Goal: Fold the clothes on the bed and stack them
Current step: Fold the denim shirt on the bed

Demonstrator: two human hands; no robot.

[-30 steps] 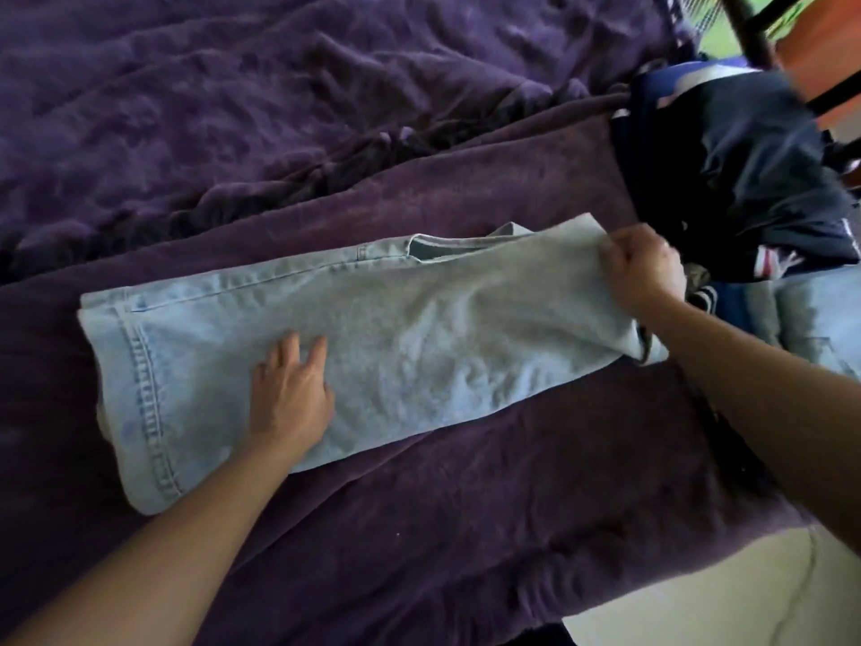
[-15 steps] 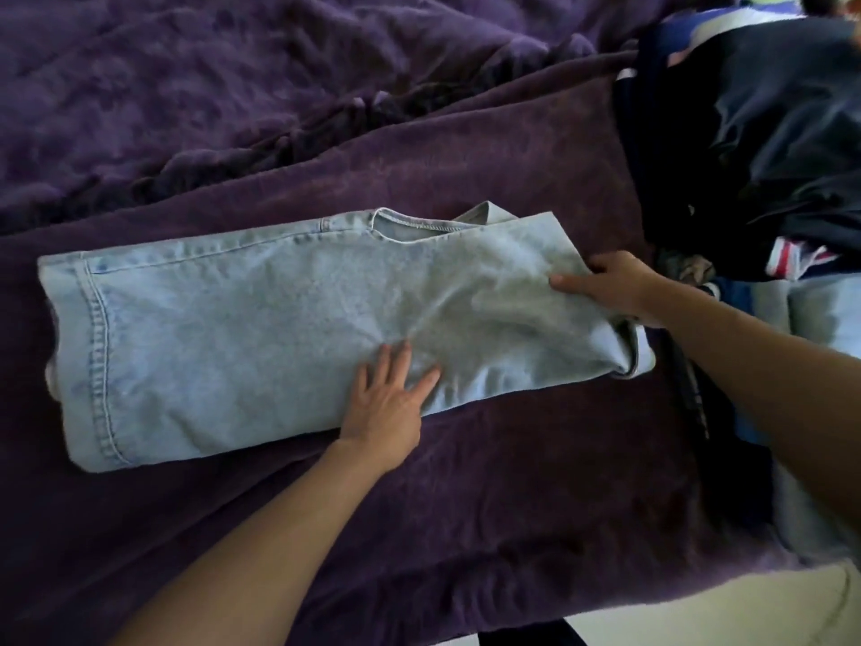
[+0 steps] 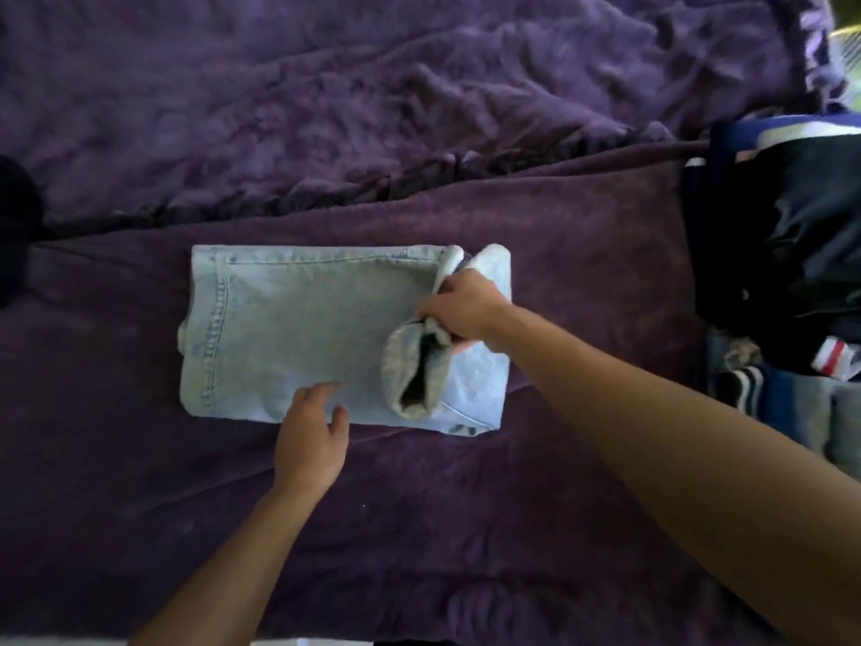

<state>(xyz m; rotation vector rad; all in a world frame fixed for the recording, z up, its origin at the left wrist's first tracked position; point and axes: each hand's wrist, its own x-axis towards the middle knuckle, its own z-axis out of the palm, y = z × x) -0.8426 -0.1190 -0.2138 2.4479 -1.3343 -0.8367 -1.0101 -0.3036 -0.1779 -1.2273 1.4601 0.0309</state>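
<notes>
I see light-blue denim jeans (image 3: 303, 319), folded to a flat rectangle, lying mid-frame on the dark purple bedspread (image 3: 466, 505). R hand (image 3: 459, 305) grips the doubled-over end at the jeans' right side; that end is lifted & curled, grey inside showing. L hand (image 3: 310, 435) is relaxed, fingertips on the denim's near edge. Hands are apart. Heap of dark navy & black clothes (image 3: 801, 235) sits far right, apart from the jeans.

Rumpled purple blanket (image 3: 326, 109) far side; smoother plum cover (image 3: 536, 482) near side.
</notes>
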